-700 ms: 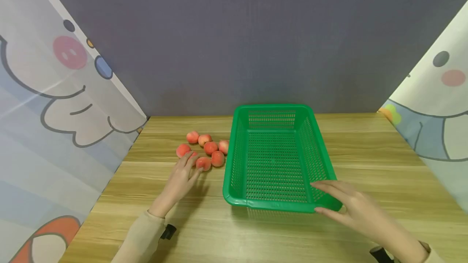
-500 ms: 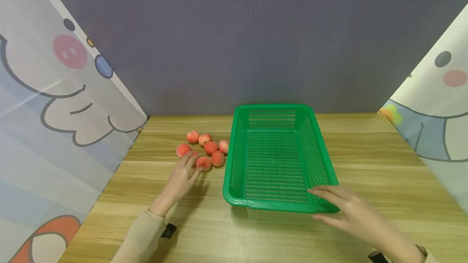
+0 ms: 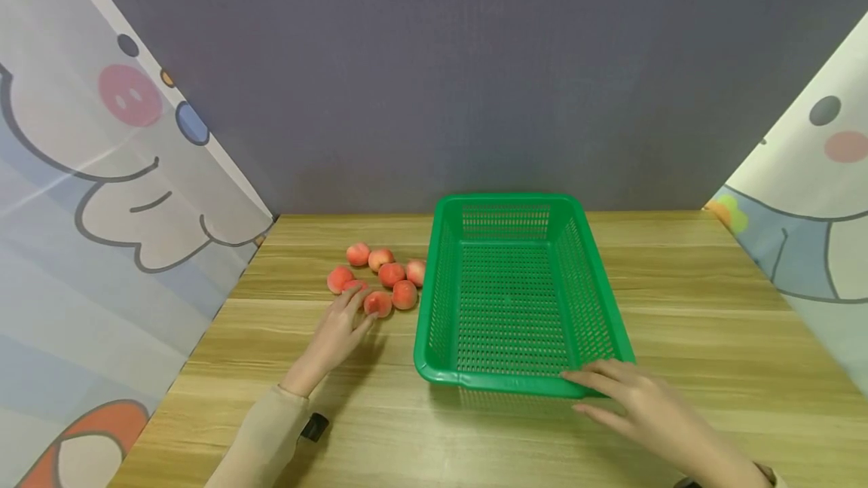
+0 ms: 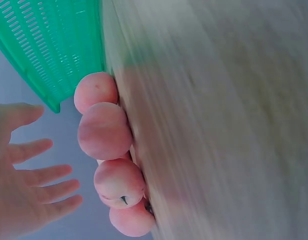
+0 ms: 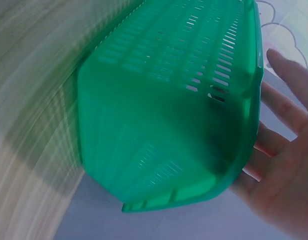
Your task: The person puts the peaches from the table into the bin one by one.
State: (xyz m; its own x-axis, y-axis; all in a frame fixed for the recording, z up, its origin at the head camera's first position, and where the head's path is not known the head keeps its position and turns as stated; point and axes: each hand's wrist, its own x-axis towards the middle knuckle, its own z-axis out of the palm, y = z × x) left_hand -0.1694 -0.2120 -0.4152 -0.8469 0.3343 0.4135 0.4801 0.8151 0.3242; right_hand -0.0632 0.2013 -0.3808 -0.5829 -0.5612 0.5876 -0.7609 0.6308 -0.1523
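Note:
Several pinkish-red peaches (image 3: 391, 274) lie grouped on the table to the left of a green perforated plastic basket (image 3: 502, 382). My left hand (image 3: 337, 330) is over the near side of the group, and its fingers partly hide one peach. In the left wrist view that hand (image 4: 29, 175) has spread, loosely extended fingers and stands apart from the peaches (image 4: 105, 131). My right hand (image 3: 637, 401) is at the basket's near right corner. In the right wrist view its relaxed fingers (image 5: 281, 107) extend above the basket rim (image 5: 257, 75); whether they touch it I cannot tell.
The wooden table (image 3: 380, 428) runs back to a grey partition (image 3: 434, 81). Cartoon-printed sheets (image 3: 169, 232) flank it on both sides. The basket contains nothing visible, and one peach (image 3: 415, 272) lies close to its left wall.
My right hand has moved toward me and slightly left around the basket's near right corner. The left hand stays almost still; peaches and basket look unmoved.

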